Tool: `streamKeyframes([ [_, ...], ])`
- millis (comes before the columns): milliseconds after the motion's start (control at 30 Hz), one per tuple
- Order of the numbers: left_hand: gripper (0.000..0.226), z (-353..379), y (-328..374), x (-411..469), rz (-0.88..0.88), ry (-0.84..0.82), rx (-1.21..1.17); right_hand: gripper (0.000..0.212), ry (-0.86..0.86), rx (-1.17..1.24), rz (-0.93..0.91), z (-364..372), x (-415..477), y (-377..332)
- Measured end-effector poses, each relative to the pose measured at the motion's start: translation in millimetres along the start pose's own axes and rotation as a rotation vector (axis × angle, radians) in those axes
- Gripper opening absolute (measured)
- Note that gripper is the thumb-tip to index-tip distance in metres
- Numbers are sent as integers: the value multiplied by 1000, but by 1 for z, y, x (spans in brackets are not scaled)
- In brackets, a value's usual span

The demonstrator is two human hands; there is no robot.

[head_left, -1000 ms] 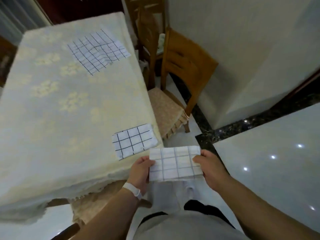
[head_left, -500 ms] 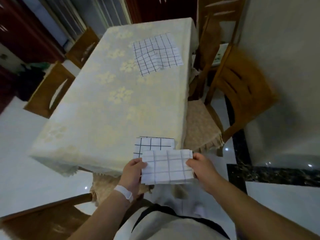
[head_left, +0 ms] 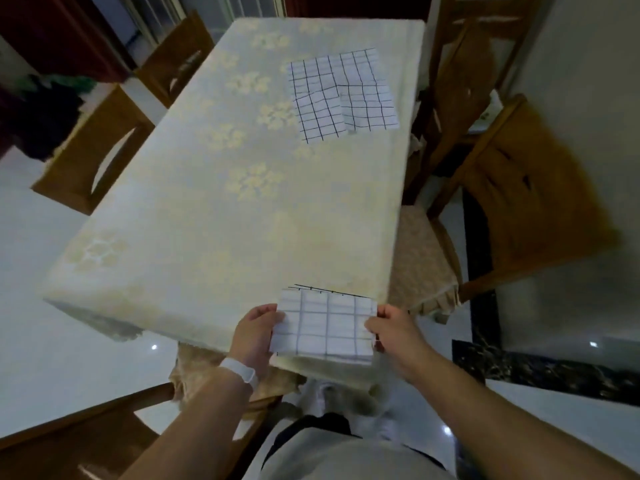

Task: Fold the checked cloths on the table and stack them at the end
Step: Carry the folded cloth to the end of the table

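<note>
I hold a folded white checked cloth by its two short edges over the near right corner of the table. My left hand pinches its left edge and my right hand pinches its right edge. Under it lies another folded checked cloth, of which only a thin far edge shows. An unfolded checked cloth lies spread on the far right part of the table, one corner turned over.
A pale floral tablecloth covers the table. Wooden chairs stand on the right, on the left and at the near end. The near right chair has a cushioned seat. The floor is glossy white tile.
Both hands have carried the folded cloth forward from off the table's edge to over the folded cloth on the corner, now almost covering it. The view has swung to face along the table.
</note>
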State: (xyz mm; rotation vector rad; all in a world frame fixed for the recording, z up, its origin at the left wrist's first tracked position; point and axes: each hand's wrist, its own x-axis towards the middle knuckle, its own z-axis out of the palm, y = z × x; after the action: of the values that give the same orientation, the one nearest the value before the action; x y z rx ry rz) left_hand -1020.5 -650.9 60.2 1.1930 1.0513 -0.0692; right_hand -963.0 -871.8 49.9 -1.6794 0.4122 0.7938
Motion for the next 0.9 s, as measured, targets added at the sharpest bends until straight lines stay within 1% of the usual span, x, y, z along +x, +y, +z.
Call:
streamKeyframes([
  [67,12,1,3,16,-6,-19,40,4,30,-31,22,3,10,-1],
  [233,17,-6,11,53,-28,-91,173,13,71,-80,81,12,33,-3],
  [333,14,-14,10,73,-55,-127,226,6,96,-68,106,17,41,-4],
  [433,11,-20,5,84,-78,-159,271,11,112,-88,129,22,45,-3],
  [567,10,-23,-5,92,-75,-179,298,11,148,-102,156,27,51,5],
  [633,11,-24,-7,93,-63,-178,311,11,155,-108,163,28,52,9],
  [733,11,-25,-8,94,8,-182,419,12,169,-144,177,30,53,13],
  [800,8,-24,-7,94,36,-183,484,17,178,-156,191,29,54,14],
  [900,6,-22,-4,95,45,-170,509,24,191,-166,184,27,54,17],
])
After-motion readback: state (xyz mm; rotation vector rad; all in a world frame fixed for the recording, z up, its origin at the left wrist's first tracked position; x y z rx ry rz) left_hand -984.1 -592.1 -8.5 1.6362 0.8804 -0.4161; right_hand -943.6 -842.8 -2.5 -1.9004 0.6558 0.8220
